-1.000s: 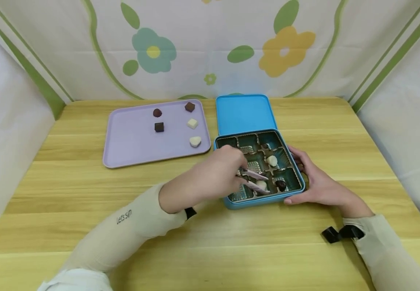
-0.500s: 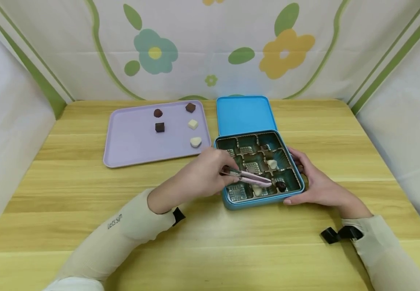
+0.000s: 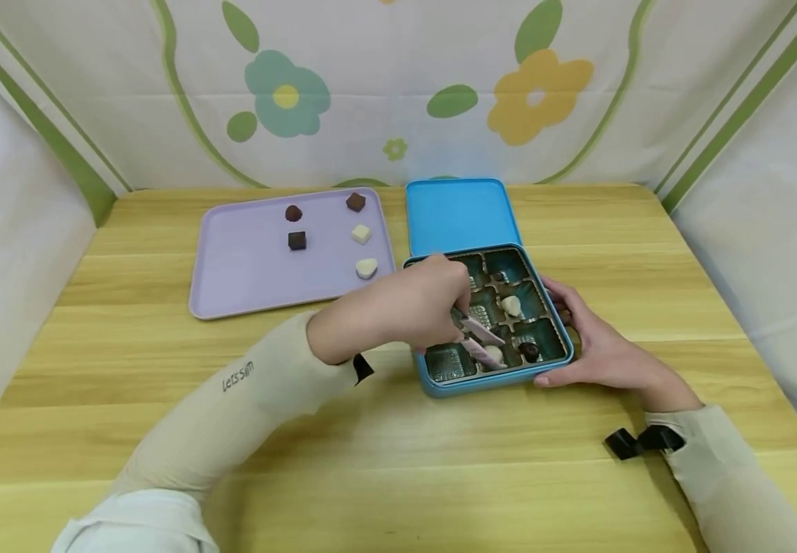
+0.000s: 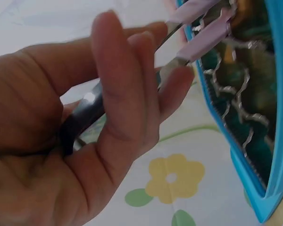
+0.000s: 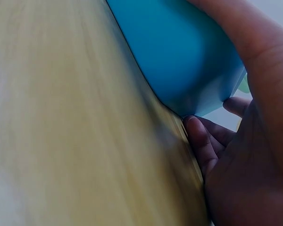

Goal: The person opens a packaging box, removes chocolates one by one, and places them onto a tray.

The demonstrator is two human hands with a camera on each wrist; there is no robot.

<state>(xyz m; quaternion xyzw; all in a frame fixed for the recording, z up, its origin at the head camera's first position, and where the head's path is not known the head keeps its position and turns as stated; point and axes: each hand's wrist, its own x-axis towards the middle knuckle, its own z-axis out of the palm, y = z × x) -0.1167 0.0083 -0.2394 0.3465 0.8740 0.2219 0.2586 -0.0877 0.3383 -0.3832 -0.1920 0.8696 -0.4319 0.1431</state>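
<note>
My left hand holds small tongs with pink tips, seen from below in the left wrist view as pink-tipped metal tongs. The tips are spread in the front middle compartment of a blue box, with a white chocolate between them; contact is unclear. Around the box's right side, my right hand grips it, thumb at the front corner; the right wrist view shows fingers against the blue wall. Other compartments hold a white chocolate, a dark round chocolate and a small dark piece.
Left of the box lies a lilac tray bearing several chocolates, among them a dark cube and a white heart-like one. The blue lid stretches out behind the box. A flowered cloth hangs behind the wooden table.
Half a second ago the tongs' tips were together above the white chocolate; now they are spread and lower, at its sides. My left hand has moved right. The right hand keeps its hold.
</note>
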